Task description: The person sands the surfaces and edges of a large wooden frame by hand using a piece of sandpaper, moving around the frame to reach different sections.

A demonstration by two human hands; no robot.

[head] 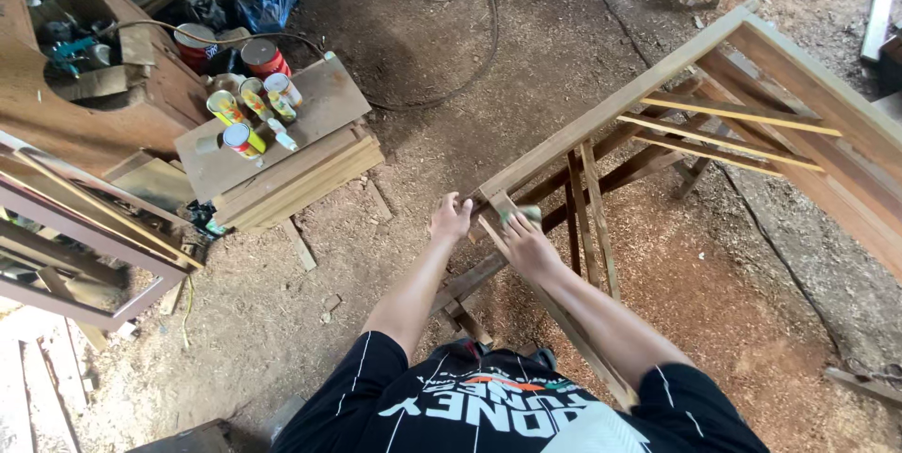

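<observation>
My view down: black short-sleeved shirt, both arms bare

I see thin white stripes running down each sleeve, large white block lettering across the chest with an orange-and-green mark above it, and a pale patch at the hem; my left hand (450, 219) and right hand (528, 244) wear no gloves.

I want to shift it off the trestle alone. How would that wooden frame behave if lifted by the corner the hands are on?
The frame is long with thick rails, so it is probably heavy and stiff. It rests on a trestle only partway along, so lifting one corner may make it pivot or tip. The thin slats look easier to break. The left hand grips the corner; the right hand presses a small pad.
</observation>
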